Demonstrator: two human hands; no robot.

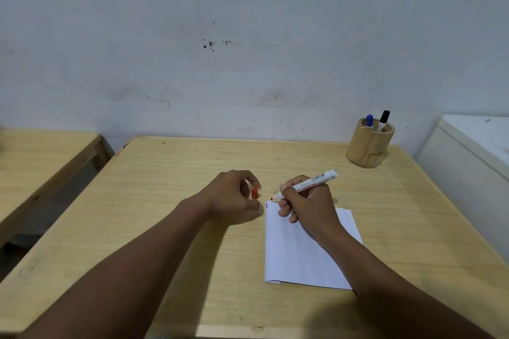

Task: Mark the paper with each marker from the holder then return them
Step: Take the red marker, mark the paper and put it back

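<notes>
holder (369,146) hides marker barrels | hands: right (305,201) covers paper (297,250) corner

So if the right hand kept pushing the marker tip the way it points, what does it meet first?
Probably the red cap pinched in the left hand: the right hand aims the white red-tipped marker leftward past the folded white paper's corner, though depth is unclear.
</notes>
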